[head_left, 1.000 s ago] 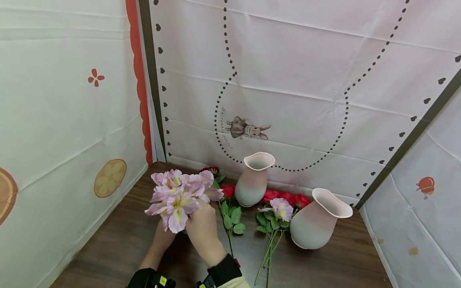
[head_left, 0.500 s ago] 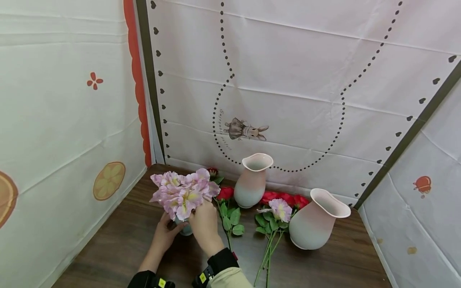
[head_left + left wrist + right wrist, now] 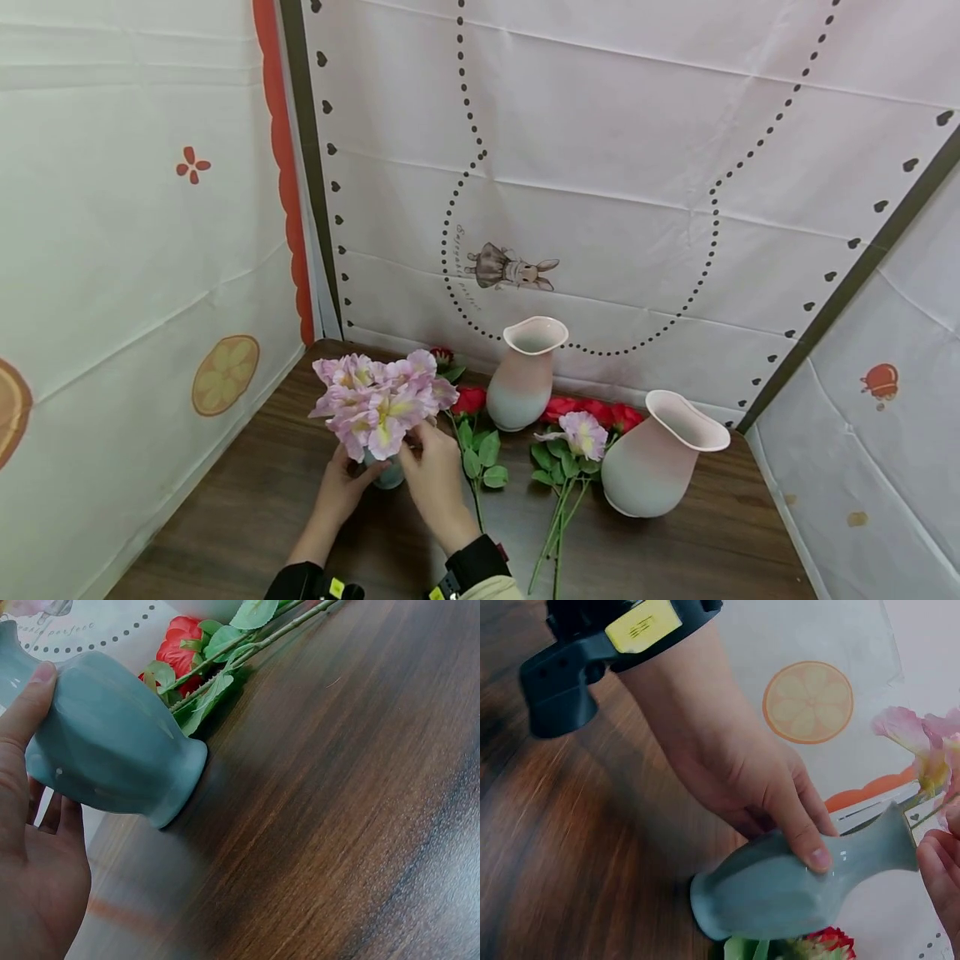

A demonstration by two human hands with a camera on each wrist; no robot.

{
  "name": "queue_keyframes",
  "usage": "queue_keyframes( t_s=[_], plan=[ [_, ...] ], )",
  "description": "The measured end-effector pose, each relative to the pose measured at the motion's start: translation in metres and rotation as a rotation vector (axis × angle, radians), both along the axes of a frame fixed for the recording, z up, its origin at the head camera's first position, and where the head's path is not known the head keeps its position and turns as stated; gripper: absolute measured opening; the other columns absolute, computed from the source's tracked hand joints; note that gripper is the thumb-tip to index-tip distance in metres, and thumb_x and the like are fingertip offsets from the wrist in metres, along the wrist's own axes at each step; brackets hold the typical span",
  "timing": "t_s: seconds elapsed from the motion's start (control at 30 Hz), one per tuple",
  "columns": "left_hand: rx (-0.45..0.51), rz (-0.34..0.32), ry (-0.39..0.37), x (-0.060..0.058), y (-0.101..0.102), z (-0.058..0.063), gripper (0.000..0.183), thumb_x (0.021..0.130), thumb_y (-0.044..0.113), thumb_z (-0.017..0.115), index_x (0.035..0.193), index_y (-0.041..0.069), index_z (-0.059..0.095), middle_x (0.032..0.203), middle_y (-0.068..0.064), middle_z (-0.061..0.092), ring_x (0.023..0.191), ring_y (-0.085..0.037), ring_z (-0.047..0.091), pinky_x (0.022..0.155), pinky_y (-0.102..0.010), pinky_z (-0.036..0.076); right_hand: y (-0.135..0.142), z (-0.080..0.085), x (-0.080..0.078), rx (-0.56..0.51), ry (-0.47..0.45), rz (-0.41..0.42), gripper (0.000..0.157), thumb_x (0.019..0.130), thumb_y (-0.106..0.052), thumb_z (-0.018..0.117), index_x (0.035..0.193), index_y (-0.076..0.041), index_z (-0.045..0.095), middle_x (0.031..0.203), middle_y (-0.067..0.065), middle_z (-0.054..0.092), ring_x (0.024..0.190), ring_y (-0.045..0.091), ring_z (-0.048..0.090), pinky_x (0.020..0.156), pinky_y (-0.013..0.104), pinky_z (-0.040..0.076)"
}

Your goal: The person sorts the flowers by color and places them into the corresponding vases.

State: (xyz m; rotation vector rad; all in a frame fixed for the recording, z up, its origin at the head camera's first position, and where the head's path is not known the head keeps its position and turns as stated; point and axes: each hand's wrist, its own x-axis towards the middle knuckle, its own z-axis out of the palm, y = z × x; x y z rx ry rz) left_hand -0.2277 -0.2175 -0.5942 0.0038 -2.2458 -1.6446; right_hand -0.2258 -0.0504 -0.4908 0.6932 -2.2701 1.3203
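Note:
A small blue-green vase [image 3: 112,735] stands on the wooden table, and my left hand [image 3: 337,497] grips its side, thumb on one face and fingers behind, as the right wrist view also shows. Pink-and-yellow irises [image 3: 382,400] fill its mouth, their blooms hiding the rim in the head view. My right hand [image 3: 435,483] is beside the vase's neck, just under the blooms, with thumb and forefinger apart. In the right wrist view, its fingertips [image 3: 937,862] are close to the rim and a thin stem; whether they touch is unclear.
Two pink-and-grey vases, a rear one [image 3: 522,383] and a right one [image 3: 660,458], stand on the table [image 3: 645,558]. Red roses [image 3: 471,402] with leafy stems lie beside the rear vase. Between the vases lie more roses and a loose iris [image 3: 585,436]. Printed cloth walls [image 3: 600,167] enclose the table.
The irises have settled slightly into the vase. My left hand came into view around the vase. My right hand loosened from the stems and shifted slightly right and down.

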Motion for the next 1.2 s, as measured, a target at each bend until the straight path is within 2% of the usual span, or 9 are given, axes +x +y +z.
queue_keyframes(
  t_s=[0.17, 0.33, 0.5, 0.57, 0.63, 0.83, 1.07, 1.2],
  plan=[
    [-0.006, 0.0, -0.021, 0.0, -0.001, 0.001, 0.062, 0.084, 0.02, 0.072, 0.138, 0.009, 0.042, 0.142, -0.009, 0.043, 0.115, 0.014, 0.036, 0.091, -0.005, 0.032, 0.014, -0.003, 0.001, -0.028, -0.009, 0.031, 0.004, 0.089, -0.014, 0.066, 0.092, -0.012, 0.066, 0.086, -0.003, 0.068, 0.077, 0.001, 0.064, 0.066, 0.012, 0.051],
    [-0.002, 0.008, -0.043, 0.001, -0.002, 0.002, 0.062, 0.085, 0.021, 0.071, 0.138, 0.008, 0.04, 0.141, -0.011, 0.044, 0.113, 0.011, 0.039, 0.088, -0.003, 0.033, 0.028, -0.012, -0.001, -0.036, -0.087, 0.001, 0.006, 0.087, -0.013, 0.067, 0.093, -0.011, 0.067, 0.087, -0.003, 0.069, 0.078, 0.002, 0.065, 0.067, 0.013, 0.052],
    [-0.007, 0.011, -0.054, 0.001, -0.001, 0.003, 0.064, 0.085, 0.022, 0.071, 0.138, 0.006, 0.041, 0.143, -0.011, 0.042, 0.125, -0.013, 0.041, 0.089, -0.002, 0.03, 0.045, -0.021, -0.004, -0.031, -0.116, -0.053, 0.007, 0.088, -0.02, 0.067, 0.092, -0.014, 0.067, 0.086, -0.004, 0.069, 0.077, 0.003, 0.065, 0.067, 0.015, 0.053],
    [-0.008, 0.008, -0.053, 0.001, -0.001, 0.003, 0.065, 0.084, 0.022, 0.072, 0.138, 0.005, 0.041, 0.144, -0.011, 0.04, 0.129, -0.023, 0.038, 0.089, -0.002, 0.028, 0.052, -0.024, -0.005, -0.026, -0.103, -0.083, 0.008, 0.088, -0.02, 0.067, 0.092, -0.014, 0.068, 0.084, -0.004, 0.069, 0.075, 0.004, 0.065, 0.066, 0.016, 0.053],
    [-0.003, 0.005, -0.052, 0.001, -0.001, 0.003, 0.065, 0.084, 0.022, 0.072, 0.138, 0.004, 0.041, 0.144, -0.012, 0.039, 0.13, -0.027, 0.037, 0.089, -0.001, 0.027, 0.06, -0.027, -0.006, -0.013, -0.082, -0.121, 0.008, 0.087, -0.02, 0.068, 0.091, -0.013, 0.068, 0.083, -0.004, 0.069, 0.074, 0.004, 0.065, 0.063, 0.017, 0.053],
    [0.0, 0.009, -0.065, 0.0, -0.001, 0.001, 0.067, 0.084, 0.023, 0.072, 0.139, 0.004, 0.039, 0.144, -0.012, 0.04, 0.131, -0.028, 0.036, 0.089, 0.0, 0.026, 0.084, -0.035, -0.009, -0.007, -0.06, -0.214, 0.005, 0.085, -0.015, 0.07, 0.09, -0.014, 0.068, 0.081, -0.003, 0.07, 0.072, 0.009, 0.066, 0.06, 0.019, 0.053],
    [0.005, 0.0, -0.066, 0.001, 0.0, 0.003, 0.068, 0.084, 0.023, 0.072, 0.141, 0.005, 0.038, 0.146, -0.012, 0.037, 0.134, -0.028, 0.032, 0.091, -0.001, 0.024, 0.116, -0.046, -0.013, -0.003, -0.175, -0.342, 0.007, 0.084, -0.019, 0.072, 0.088, -0.014, 0.069, 0.079, -0.005, 0.069, 0.072, 0.01, 0.066, 0.059, 0.02, 0.051],
    [-0.003, -0.007, -0.08, 0.002, -0.001, 0.004, 0.069, 0.085, 0.025, 0.071, 0.142, 0.007, 0.036, 0.147, -0.011, 0.035, 0.135, -0.028, 0.032, 0.096, -0.01, 0.029, 0.138, -0.055, -0.018, 0.031, -0.241, -0.445, 0.007, 0.083, -0.019, 0.073, 0.087, -0.014, 0.069, 0.078, -0.005, 0.068, 0.071, 0.01, 0.065, 0.06, 0.023, 0.051]
  ],
)
